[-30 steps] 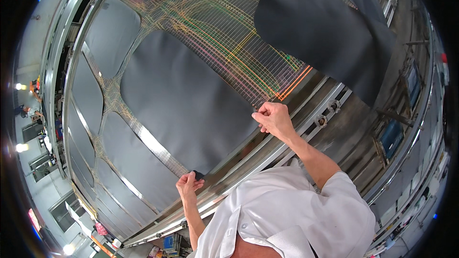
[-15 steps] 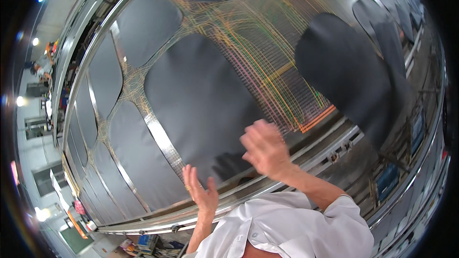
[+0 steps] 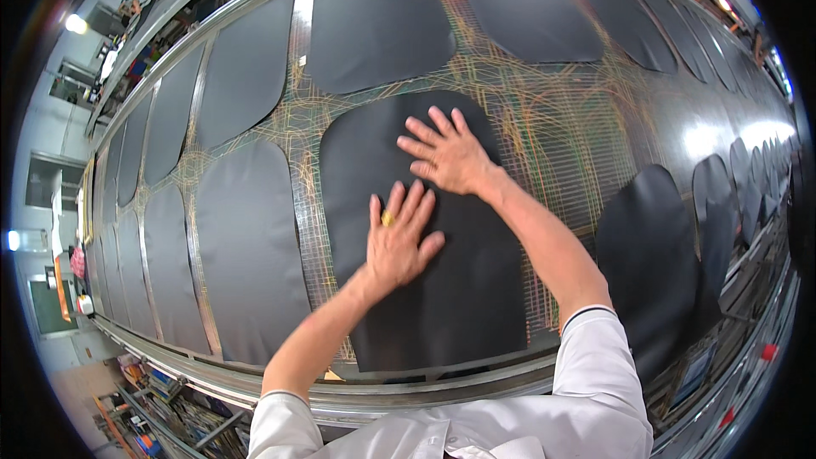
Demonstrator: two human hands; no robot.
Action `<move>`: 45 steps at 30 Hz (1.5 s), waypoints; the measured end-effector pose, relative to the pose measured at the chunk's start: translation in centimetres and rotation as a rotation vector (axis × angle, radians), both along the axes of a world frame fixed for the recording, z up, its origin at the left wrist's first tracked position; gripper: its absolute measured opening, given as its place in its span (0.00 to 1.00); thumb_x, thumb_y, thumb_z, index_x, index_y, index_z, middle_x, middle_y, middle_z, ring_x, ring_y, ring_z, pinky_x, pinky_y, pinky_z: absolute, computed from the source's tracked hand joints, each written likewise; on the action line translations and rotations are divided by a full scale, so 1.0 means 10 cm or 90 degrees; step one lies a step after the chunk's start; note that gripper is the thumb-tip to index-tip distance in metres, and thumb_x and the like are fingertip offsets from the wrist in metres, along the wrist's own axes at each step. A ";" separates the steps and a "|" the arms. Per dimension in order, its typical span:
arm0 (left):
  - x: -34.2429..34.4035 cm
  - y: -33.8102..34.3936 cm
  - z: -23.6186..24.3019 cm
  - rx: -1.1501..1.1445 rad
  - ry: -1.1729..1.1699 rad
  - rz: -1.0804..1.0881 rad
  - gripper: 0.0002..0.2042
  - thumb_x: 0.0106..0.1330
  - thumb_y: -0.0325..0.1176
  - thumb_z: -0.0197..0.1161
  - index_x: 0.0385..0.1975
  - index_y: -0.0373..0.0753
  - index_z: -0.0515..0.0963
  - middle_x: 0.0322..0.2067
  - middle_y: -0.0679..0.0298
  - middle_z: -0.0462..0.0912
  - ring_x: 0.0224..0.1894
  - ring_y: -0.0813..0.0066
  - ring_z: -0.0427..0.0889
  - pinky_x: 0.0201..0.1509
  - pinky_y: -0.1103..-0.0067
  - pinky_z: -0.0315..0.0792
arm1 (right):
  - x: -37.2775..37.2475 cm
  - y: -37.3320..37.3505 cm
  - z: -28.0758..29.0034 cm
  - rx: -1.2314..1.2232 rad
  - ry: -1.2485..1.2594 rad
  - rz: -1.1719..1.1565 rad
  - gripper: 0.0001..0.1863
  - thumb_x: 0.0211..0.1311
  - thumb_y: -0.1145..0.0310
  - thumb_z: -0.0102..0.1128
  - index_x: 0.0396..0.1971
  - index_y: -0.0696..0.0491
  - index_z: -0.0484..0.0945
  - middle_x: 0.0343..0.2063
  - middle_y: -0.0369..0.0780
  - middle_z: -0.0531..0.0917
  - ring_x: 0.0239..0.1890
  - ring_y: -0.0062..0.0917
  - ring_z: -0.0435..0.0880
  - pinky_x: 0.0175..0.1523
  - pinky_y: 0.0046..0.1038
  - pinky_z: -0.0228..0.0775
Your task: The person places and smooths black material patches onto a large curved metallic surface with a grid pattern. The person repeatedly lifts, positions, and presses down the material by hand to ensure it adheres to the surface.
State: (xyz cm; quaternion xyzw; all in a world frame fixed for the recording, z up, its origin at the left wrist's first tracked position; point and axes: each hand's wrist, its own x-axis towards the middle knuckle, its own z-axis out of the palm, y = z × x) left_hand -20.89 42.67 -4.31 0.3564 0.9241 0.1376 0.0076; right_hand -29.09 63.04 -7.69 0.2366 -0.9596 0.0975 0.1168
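A black sheet piece (image 3: 459,297) with rounded far corners lies on the long table in front of me. On it, left of its middle, rests my left hand (image 3: 399,238), fingers spread and a yellow ring on one finger. My right hand (image 3: 450,153) is spread flat on the same piece, farther away and to the right. Neither hand grips anything. Just left of this piece lies a similar black sheet (image 3: 251,246), and beyond my hands is another black sheet (image 3: 378,25).
Coloured lines cross the table surface (image 3: 561,161) between the sheets. Right of me, a black sheet (image 3: 650,246) hangs over the near edge, with several more beyond it. A metal rail (image 3: 501,376) runs along the near edge. Shelving with clutter (image 3: 170,395) stands at the lower left.
Both hands have reached forward from the near edge onto the black piece, and their fingers are now spread. My view has turned, showing more of the table's far side.
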 end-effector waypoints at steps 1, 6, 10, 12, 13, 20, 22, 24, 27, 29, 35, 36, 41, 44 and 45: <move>-0.27 0.02 -0.01 0.008 0.026 0.021 0.33 0.63 0.53 0.57 0.66 0.44 0.63 0.68 0.59 0.61 0.71 0.50 0.54 0.70 0.47 0.44 | -0.17 0.06 -0.01 0.002 -0.008 -0.017 0.29 0.69 0.42 0.39 0.66 0.34 0.63 0.70 0.35 0.58 0.72 0.45 0.49 0.72 0.55 0.36; -1.34 -0.17 -0.11 -0.025 0.084 0.216 0.30 0.68 0.56 0.47 0.68 0.49 0.61 0.70 0.59 0.56 0.72 0.52 0.50 0.71 0.49 0.42 | -0.69 0.05 -0.09 0.004 -0.003 -0.150 0.29 0.69 0.42 0.39 0.67 0.34 0.62 0.71 0.35 0.55 0.73 0.43 0.47 0.73 0.54 0.35; -1.68 -0.31 -0.29 -0.060 0.127 0.331 0.29 0.71 0.55 0.42 0.69 0.53 0.58 0.72 0.58 0.49 0.73 0.48 0.44 0.71 0.47 0.38 | -0.37 -0.25 -0.03 -0.028 0.078 -0.259 0.28 0.67 0.47 0.46 0.64 0.44 0.66 0.67 0.41 0.60 0.70 0.48 0.51 0.70 0.58 0.39; -1.58 -0.33 -0.38 -0.111 0.184 0.336 0.27 0.71 0.52 0.43 0.69 0.52 0.58 0.72 0.57 0.49 0.73 0.46 0.45 0.71 0.46 0.39 | 0.10 -0.52 0.02 -0.057 0.064 -0.220 0.29 0.66 0.49 0.49 0.62 0.47 0.67 0.66 0.42 0.62 0.69 0.49 0.53 0.69 0.58 0.42; -1.39 -0.37 -0.36 -0.100 0.156 0.259 0.27 0.71 0.50 0.44 0.68 0.51 0.59 0.71 0.57 0.50 0.72 0.45 0.46 0.70 0.45 0.40 | 0.43 -0.69 0.05 -0.085 0.054 -0.172 0.29 0.65 0.50 0.50 0.62 0.48 0.68 0.66 0.43 0.62 0.68 0.49 0.54 0.68 0.58 0.43; 0.48 -0.76 0.06 -0.074 0.009 -0.003 0.27 0.70 0.44 0.48 0.69 0.47 0.58 0.71 0.56 0.49 0.73 0.48 0.45 0.71 0.48 0.41 | 2.84 -1.26 0.27 -0.173 -0.157 0.153 0.31 0.63 0.45 0.50 0.61 0.48 0.70 0.67 0.40 0.62 0.70 0.45 0.51 0.71 0.54 0.39; 0.96 -0.94 0.14 -0.096 -0.027 0.016 0.29 0.69 0.45 0.50 0.69 0.45 0.56 0.71 0.55 0.49 0.73 0.48 0.45 0.71 0.48 0.41 | 3.27 -1.32 0.21 -0.180 -0.190 0.228 0.32 0.63 0.43 0.47 0.62 0.47 0.69 0.68 0.39 0.61 0.72 0.40 0.48 0.73 0.51 0.37; 1.39 -1.16 0.15 -0.133 -0.043 0.056 0.30 0.68 0.44 0.51 0.69 0.42 0.55 0.71 0.55 0.48 0.73 0.48 0.44 0.71 0.48 0.40 | 3.45 -1.37 0.22 -0.220 -0.232 0.290 0.28 0.65 0.45 0.47 0.56 0.49 0.75 0.66 0.41 0.65 0.72 0.40 0.52 0.73 0.50 0.37; 1.79 -1.34 0.19 -0.196 -0.004 0.139 0.31 0.68 0.44 0.52 0.69 0.39 0.55 0.71 0.54 0.48 0.74 0.49 0.43 0.71 0.47 0.36 | 3.12 -1.30 0.53 -0.276 -0.474 0.383 0.24 0.65 0.52 0.51 0.42 0.60 0.79 0.51 0.48 0.77 0.62 0.45 0.66 0.67 0.50 0.52; 1.87 -1.28 0.16 -0.226 0.038 0.173 0.31 0.69 0.43 0.52 0.69 0.38 0.56 0.71 0.53 0.48 0.74 0.49 0.43 0.71 0.47 0.36 | 2.96 -1.20 0.44 -0.325 -0.007 0.110 0.24 0.62 0.56 0.55 0.47 0.62 0.75 0.53 0.51 0.74 0.61 0.50 0.65 0.64 0.51 0.55; 1.39 -0.79 0.03 -0.089 0.050 0.146 0.30 0.70 0.45 0.51 0.69 0.41 0.54 0.71 0.52 0.48 0.74 0.50 0.43 0.73 0.52 0.38 | 2.64 -0.76 0.15 -0.165 -0.013 -0.266 0.41 0.62 0.45 0.53 0.65 0.60 0.59 0.69 0.50 0.55 0.71 0.50 0.47 0.73 0.51 0.36; 1.34 -0.78 -0.01 -0.077 0.040 0.174 0.31 0.70 0.46 0.50 0.70 0.41 0.54 0.71 0.52 0.48 0.74 0.51 0.43 0.73 0.52 0.38 | 2.71 -0.70 0.11 -0.147 -0.007 -0.310 0.42 0.62 0.44 0.53 0.66 0.61 0.59 0.69 0.50 0.55 0.71 0.50 0.47 0.73 0.51 0.36; 1.25 -0.75 -0.21 -0.069 0.064 0.294 0.35 0.70 0.54 0.46 0.70 0.38 0.52 0.72 0.51 0.47 0.74 0.53 0.44 0.74 0.56 0.35 | 3.40 -0.35 0.08 -0.054 -0.084 -0.426 0.45 0.66 0.40 0.43 0.69 0.62 0.50 0.71 0.49 0.48 0.72 0.51 0.41 0.72 0.56 0.30; 1.30 -0.66 -0.16 -0.077 0.050 0.290 0.35 0.70 0.55 0.46 0.70 0.37 0.52 0.72 0.50 0.47 0.74 0.55 0.43 0.74 0.57 0.35 | 3.82 -0.30 0.31 0.015 -0.210 -0.431 0.44 0.67 0.39 0.38 0.69 0.61 0.51 0.71 0.49 0.47 0.73 0.52 0.39 0.71 0.59 0.26; 1.31 -0.69 -0.16 -0.074 0.047 0.288 0.35 0.70 0.54 0.45 0.70 0.37 0.52 0.72 0.50 0.47 0.74 0.55 0.42 0.74 0.57 0.34 | 3.93 -0.29 0.44 -0.013 -0.249 -0.435 0.42 0.67 0.42 0.43 0.68 0.61 0.55 0.70 0.50 0.50 0.72 0.53 0.40 0.71 0.59 0.28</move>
